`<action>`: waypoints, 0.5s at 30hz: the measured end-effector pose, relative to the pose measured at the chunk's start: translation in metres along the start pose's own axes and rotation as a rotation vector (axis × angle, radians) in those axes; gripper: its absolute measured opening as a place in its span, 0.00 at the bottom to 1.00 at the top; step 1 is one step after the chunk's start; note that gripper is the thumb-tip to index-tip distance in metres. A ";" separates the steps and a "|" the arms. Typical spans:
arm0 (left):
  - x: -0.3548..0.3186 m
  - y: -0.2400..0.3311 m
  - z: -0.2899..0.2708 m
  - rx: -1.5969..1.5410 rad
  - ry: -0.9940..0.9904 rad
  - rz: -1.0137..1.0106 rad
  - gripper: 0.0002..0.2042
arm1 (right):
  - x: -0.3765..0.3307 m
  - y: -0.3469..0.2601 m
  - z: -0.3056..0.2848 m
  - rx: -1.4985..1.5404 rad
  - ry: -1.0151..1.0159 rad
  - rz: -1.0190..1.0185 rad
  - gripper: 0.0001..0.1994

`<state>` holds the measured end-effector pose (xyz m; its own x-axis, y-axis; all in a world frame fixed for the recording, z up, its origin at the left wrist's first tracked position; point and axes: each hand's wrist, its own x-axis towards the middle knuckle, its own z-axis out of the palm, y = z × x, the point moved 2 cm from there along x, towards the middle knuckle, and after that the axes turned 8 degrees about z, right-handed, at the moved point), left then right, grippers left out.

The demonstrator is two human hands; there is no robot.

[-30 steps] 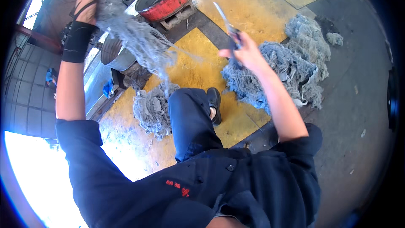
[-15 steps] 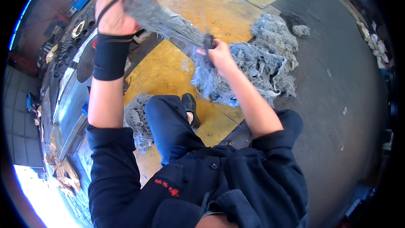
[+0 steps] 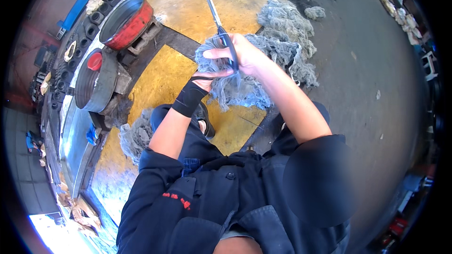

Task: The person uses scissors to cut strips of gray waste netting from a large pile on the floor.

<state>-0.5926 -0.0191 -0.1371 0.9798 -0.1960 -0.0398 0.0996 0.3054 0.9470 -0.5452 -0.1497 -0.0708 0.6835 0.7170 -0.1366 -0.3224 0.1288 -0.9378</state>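
While the right hand (image 3: 245,55) has its grip closed round the black handle of some scissors (image 3: 225,38), blades pointing up and away, the left hand (image 3: 204,82) has its grip round a bunch of grey fibre (image 3: 203,56) right next to them. Some left fingers are hidden, so can't tell how tight. Bunch is held up over the floor (image 3: 162,73), with a big fluffy heap (image 3: 285,23) just beyond and a red drum (image 3: 134,29) off left.

Clump (image 3: 205,49) in left hand (image 3: 205,82), scissors (image 3: 228,44) in right hand (image 3: 245,55). Floor (image 3: 353,113): far heap (image 3: 282,26) right, near heap (image 3: 135,135) left. Left of both: two drums (image 3: 134,29), one beyond the other.
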 end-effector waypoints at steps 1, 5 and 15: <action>-0.001 -0.002 -0.008 0.039 0.013 0.068 0.23 | -0.005 -0.008 -0.008 -0.209 0.050 0.025 0.17; -0.009 0.000 -0.046 -0.230 0.154 0.001 0.14 | -0.033 -0.006 -0.064 -0.349 0.380 -0.005 0.29; -0.028 0.058 -0.061 -0.526 -0.148 0.213 0.22 | 0.006 0.094 -0.027 -0.164 0.186 -0.017 0.30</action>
<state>-0.6037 0.0607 -0.1008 0.9568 -0.1960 0.2146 0.0131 0.7666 0.6420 -0.5535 -0.1514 -0.1687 0.8017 0.5753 -0.1622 -0.2093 0.0160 -0.9777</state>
